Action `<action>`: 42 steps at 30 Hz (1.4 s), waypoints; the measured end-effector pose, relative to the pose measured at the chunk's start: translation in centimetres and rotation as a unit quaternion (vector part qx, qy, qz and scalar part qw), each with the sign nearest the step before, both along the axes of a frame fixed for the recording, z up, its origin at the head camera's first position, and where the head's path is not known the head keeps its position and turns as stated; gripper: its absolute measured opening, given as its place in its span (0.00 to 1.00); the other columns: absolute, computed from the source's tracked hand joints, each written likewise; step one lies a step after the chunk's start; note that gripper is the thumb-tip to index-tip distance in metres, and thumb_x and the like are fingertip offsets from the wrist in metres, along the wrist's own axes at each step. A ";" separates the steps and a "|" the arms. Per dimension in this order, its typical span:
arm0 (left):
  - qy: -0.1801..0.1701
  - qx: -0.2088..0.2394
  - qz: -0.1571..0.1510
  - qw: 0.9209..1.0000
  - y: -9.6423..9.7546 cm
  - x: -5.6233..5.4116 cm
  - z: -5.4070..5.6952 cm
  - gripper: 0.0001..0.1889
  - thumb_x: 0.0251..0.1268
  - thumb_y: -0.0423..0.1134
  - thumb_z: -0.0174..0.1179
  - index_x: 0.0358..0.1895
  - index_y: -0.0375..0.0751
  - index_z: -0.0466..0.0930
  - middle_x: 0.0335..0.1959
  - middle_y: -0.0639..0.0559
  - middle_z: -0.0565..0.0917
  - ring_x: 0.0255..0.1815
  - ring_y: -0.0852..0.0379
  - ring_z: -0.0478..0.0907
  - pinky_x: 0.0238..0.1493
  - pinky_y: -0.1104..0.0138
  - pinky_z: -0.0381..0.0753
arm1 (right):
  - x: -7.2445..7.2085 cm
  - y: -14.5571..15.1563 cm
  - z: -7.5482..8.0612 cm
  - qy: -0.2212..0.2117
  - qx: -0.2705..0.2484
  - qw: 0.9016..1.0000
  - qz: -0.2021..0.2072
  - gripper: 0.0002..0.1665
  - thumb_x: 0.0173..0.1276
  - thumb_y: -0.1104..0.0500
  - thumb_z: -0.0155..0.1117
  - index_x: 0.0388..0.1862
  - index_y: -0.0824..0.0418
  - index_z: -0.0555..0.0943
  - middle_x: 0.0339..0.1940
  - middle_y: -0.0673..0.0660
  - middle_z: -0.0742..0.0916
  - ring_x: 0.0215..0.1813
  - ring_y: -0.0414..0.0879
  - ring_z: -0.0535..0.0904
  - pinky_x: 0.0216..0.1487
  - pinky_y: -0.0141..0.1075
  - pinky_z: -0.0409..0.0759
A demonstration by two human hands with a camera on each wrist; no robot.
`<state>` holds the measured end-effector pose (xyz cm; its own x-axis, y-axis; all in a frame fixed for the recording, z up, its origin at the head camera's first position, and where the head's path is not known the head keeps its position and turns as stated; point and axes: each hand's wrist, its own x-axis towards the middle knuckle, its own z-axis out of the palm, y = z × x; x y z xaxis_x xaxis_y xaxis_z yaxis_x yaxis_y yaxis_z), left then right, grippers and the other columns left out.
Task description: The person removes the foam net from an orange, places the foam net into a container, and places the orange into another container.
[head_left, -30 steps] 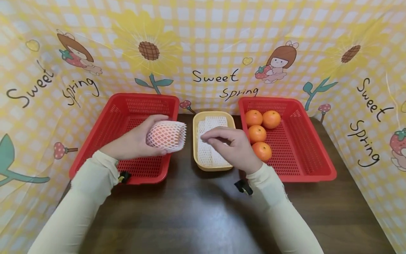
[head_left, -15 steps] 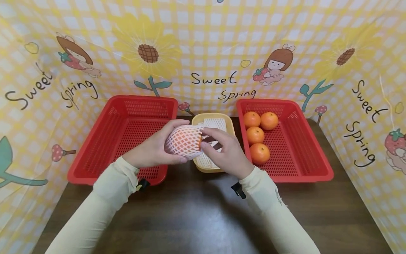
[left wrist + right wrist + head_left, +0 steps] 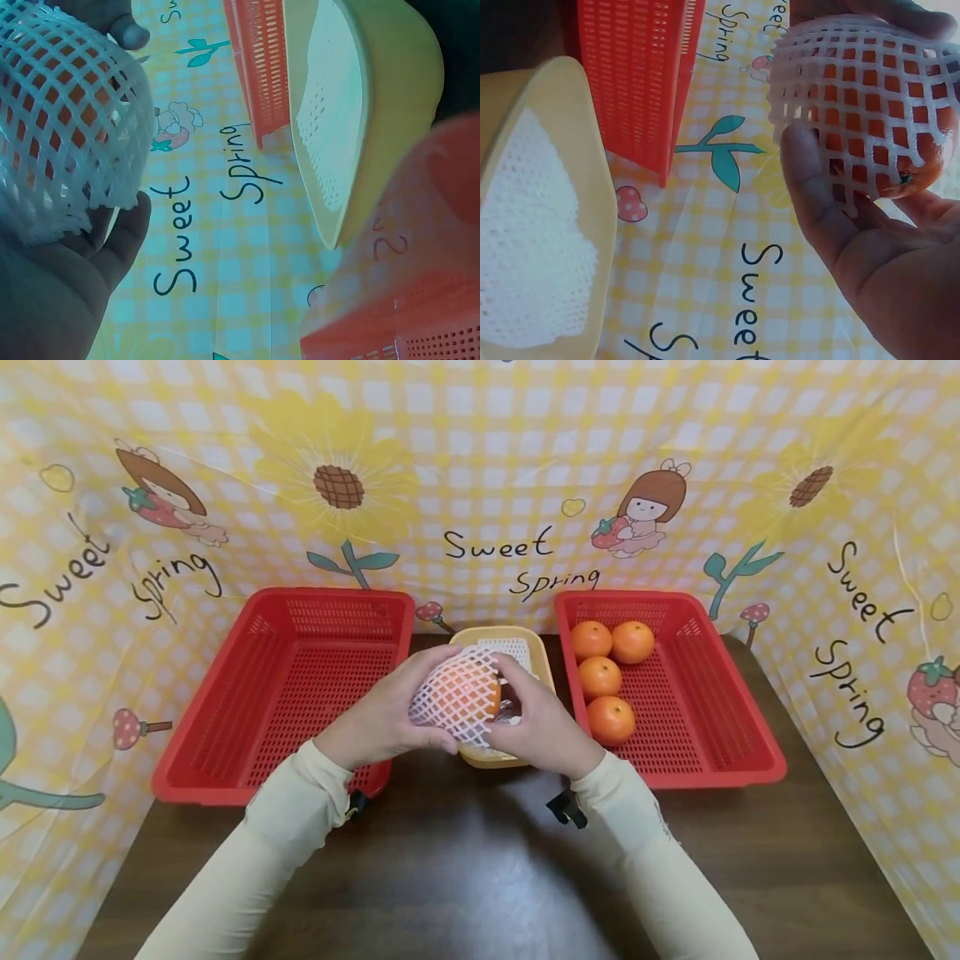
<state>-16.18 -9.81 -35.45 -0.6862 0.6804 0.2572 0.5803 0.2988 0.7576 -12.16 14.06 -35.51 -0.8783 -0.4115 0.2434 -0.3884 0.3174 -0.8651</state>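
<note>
An orange in a white foam net sleeve is held up between both hands, over the front of the yellow tub. My left hand curls round its left side, thumb below. On the other side, my right hand pinches the sleeve's open edge between thumb and fingers. A bare patch of orange with the green stem end shows past the net in the right wrist view. In the left wrist view the mesh covers the fruit's visible side. Some fingertips are hidden behind the fruit.
Flat white foam nets lie in the yellow tub. To the right, a red basket holds several bare oranges. Another red basket stands at left. A printed yellow-checked cloth hangs behind the dark table.
My left hand has carried the netted orange rightward from over the left basket. My right hand has come from above the tub to the sleeve's open edge and now pinches it.
</note>
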 end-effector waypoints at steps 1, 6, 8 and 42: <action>0.003 -0.002 0.003 1.000 0.0 0.0 0.0 0.58 0.43 0.68 0.71 0.78 0.46 0.56 0.71 0.47 0.66 0.65 0.49 0.67 0.65 0.49 0.68 | 0.0 0.1 0.0 -0.006 -0.010 1.000 0.001 0.44 0.57 0.66 0.68 0.73 0.60 0.64 0.58 0.59 0.79 0.53 0.51 0.79 0.57 0.43 0.79; 0.003 -0.003 0.023 1.000 0.0 0.3 -0.1 0.53 0.47 0.57 0.77 0.77 0.47 0.59 0.68 0.47 0.69 0.62 0.49 0.68 0.63 0.49 0.70 | 0.0 0.7 -0.5 -0.029 -0.060 0.998 0.010 0.44 0.56 0.66 0.66 0.72 0.60 0.62 0.60 0.61 0.78 0.58 0.54 0.76 0.62 0.47 0.75; -0.001 -0.009 0.037 0.999 0.0 0.5 -0.1 0.51 0.49 0.50 0.79 0.77 0.49 0.60 0.65 0.47 0.70 0.59 0.50 0.69 0.61 0.49 0.71 | 0.1 1.0 -0.7 -0.034 -0.075 0.997 0.012 0.44 0.55 0.65 0.65 0.72 0.61 0.61 0.61 0.61 0.76 0.59 0.54 0.75 0.63 0.48 0.74; 0.029 0.039 0.060 0.997 -0.6 1.7 -1.7 0.12 0.65 0.38 0.70 0.50 0.49 0.85 0.43 0.59 0.82 0.39 0.58 0.78 0.35 0.63 0.82 | -3.5 11.6 0.7 -0.012 -0.001 0.990 -0.144 0.44 0.66 0.58 0.69 0.77 0.53 0.60 0.64 0.59 0.74 0.57 0.56 0.75 0.57 0.48 0.77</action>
